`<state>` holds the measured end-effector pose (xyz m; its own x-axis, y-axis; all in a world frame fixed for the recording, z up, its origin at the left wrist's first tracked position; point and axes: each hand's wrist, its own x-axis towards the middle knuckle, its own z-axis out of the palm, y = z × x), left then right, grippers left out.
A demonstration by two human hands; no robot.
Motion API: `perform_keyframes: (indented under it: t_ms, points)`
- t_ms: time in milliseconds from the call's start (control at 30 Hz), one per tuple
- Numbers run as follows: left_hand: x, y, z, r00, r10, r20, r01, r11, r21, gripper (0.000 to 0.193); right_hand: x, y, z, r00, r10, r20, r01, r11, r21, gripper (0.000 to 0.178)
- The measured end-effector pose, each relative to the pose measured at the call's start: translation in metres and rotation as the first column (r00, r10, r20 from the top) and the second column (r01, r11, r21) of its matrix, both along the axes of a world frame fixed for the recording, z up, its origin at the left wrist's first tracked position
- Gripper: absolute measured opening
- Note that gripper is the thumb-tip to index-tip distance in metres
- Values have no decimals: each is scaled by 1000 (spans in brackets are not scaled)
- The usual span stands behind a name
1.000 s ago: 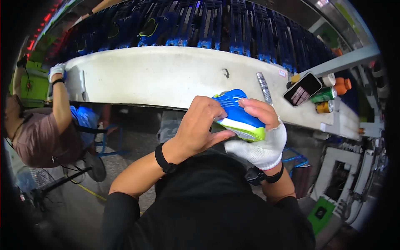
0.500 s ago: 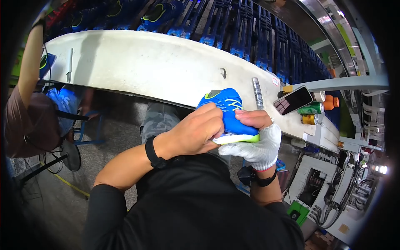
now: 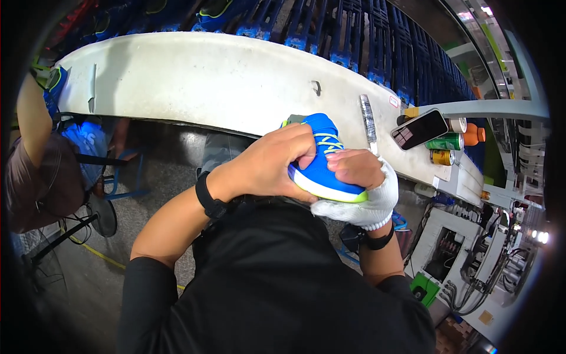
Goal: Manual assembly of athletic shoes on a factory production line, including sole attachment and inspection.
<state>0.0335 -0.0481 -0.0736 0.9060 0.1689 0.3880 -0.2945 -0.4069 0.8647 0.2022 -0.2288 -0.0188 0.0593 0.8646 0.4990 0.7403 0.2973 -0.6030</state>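
A blue sneaker point(image 3: 325, 169) with yellow-green laces and a white and lime sole is held between my two hands, close to my body at the table's near edge. My bare left hand point(image 3: 276, 154) wraps round the shoe's left side, fingers bent over the upper and thumb side near the sole. On the other side my right hand point(image 3: 372, 187), in a white knit glove that leaves some fingers bare, grips the toe; the bare fingers press on the upper and the gloved part lies under the sole. The shoe's heel points away from me.
Across the white table point(image 3: 194, 76) lie a wrapped blade-like strip point(image 3: 368, 123) and a phone point(image 3: 420, 130). Cans and an orange bottle point(image 3: 473, 134) stand beside it. Behind runs a blue slatted conveyor point(image 3: 330, 35) carrying shoes. A co-worker's arm point(image 3: 34, 121) is at far left.
The sneaker has tilted and turned, so more of its laces and side sole show. My left hand has shifted its hold up and over the shoe's side.
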Motion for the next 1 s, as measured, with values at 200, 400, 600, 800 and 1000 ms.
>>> perform_keyframes:
  t_ms: [200, 400, 600, 800, 1000]
  points:
    - [-30, 13, -45, 925, 376, 45, -357, 824, 440, 40, 16, -13, -33, 889, 17, -458, 105, 965, 241, 48]
    - [-61, 45, 7, 943, 215, 253, -317, 810, 494, 66, 10, 22, -70, 303, 21, -953, 324, 938, 124, 50]
    - [-35, 63, 87, 945, 269, -187, -158, 873, 461, 74, 7, 80, -41, 748, 224, -624, -175, 975, 141, 91]
    - [-14, 76, 103, 919, 317, -234, -169, 854, 492, 74, -5, 113, -23, 761, 156, -630, -79, 986, 148, 99]
    - [-18, 96, 98, 830, 382, -406, -215, 892, 398, 81, -22, 148, -54, 198, 478, -856, 196, 836, 512, 38]
